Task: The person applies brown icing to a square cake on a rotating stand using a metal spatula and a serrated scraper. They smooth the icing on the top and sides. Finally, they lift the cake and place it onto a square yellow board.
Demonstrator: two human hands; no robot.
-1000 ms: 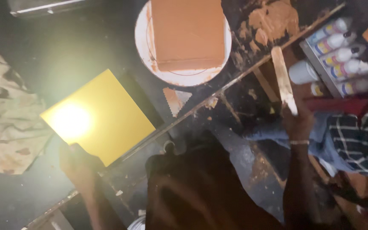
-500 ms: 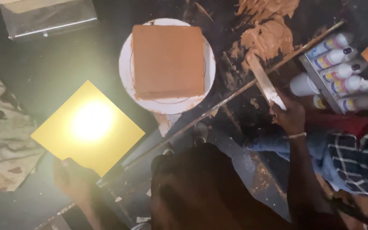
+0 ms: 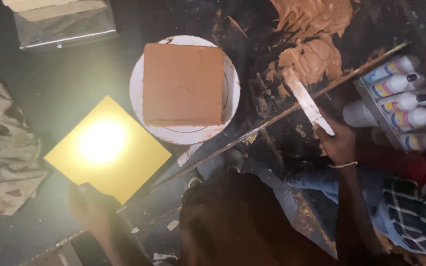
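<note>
Seemingly, right hand (image 3: 340, 143) angles blade (image 3: 305, 101) up-left into clay (image 3: 311, 59).

One head-worn camera looks steeply down, close above the dark worktop (image 3: 65, 83).

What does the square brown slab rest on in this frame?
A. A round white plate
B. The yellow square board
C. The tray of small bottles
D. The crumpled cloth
A: the square brown slab sits on the round white plate, whose rim shows around its corners, while the yellow square board lies apart, nearer the left hand.
</note>
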